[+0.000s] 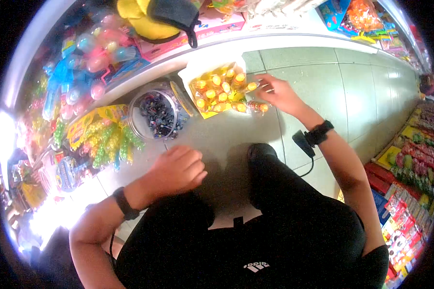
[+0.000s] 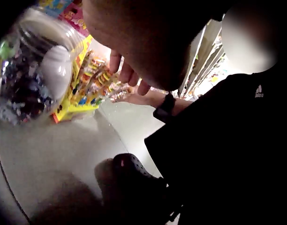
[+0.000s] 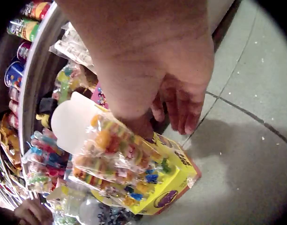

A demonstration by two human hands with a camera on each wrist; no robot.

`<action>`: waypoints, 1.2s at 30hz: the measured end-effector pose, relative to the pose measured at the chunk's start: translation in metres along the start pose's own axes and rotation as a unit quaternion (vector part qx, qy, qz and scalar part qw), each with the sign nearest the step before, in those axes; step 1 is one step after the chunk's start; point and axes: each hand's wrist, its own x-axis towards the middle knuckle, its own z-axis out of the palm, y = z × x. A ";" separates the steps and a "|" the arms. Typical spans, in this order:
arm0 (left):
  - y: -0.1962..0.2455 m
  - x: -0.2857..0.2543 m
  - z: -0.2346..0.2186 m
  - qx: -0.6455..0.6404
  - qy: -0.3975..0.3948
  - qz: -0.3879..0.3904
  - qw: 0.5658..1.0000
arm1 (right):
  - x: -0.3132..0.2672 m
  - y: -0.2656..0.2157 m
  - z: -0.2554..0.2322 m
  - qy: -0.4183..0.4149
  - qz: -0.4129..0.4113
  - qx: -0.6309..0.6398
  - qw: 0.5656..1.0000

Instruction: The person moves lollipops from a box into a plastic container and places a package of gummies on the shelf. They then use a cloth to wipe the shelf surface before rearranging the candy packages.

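A yellow display box [image 3: 178,176] with a raised white flap stands on the tiled floor. It is packed with wrapped candy sticks [image 1: 222,97], several with rounded yellow-orange tops. My right hand [image 1: 287,96] is at the right side of this box, fingers loosely bent near the outermost sticks. In the right wrist view its fingers hang beside the box wall, and the thumb is partly hidden behind the box edge. My left hand [image 1: 178,168] hovers over the floor in front of my knee, loosely curled and holding nothing. Nearest to it is a clear round jar [image 1: 152,115] of small dark wrapped pieces.
Green and yellow candy packs [image 1: 101,139] lie left of the jar. A shelf edge [image 1: 294,42] curves behind the box, with bagged toys and a yellow-and-black item [image 1: 159,21] above it. Packed goods [image 1: 410,192] line the right side. My dark shoe [image 1: 263,151] rests on the floor.
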 end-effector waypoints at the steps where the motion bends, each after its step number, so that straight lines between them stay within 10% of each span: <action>1: 0.004 -0.006 0.008 0.001 0.003 -0.004 1.000 | 0.010 0.007 0.006 -0.054 0.000 0.018 0.998; 8: 0.027 -0.035 0.033 -0.072 -0.032 -0.087 0.993 | 0.039 0.001 0.016 -0.098 -0.035 -0.062 0.993; 13: 0.022 -0.047 0.045 -0.052 -0.042 -0.111 0.992 | 0.037 0.041 0.004 -0.178 0.032 0.137 0.974; 18: 0.014 -0.038 0.044 -0.038 -0.050 -0.082 0.995 | -0.005 0.043 0.005 -0.132 -0.024 -0.074 0.988; 27: 0.008 -0.010 0.038 -0.015 -0.038 -0.057 0.998 | -0.032 -0.010 0.035 0.134 -0.112 0.063 0.983; 36: 0.019 -0.028 0.044 -0.040 -0.147 -0.143 0.978 | 0.003 -0.023 0.034 0.139 -0.132 -0.213 0.958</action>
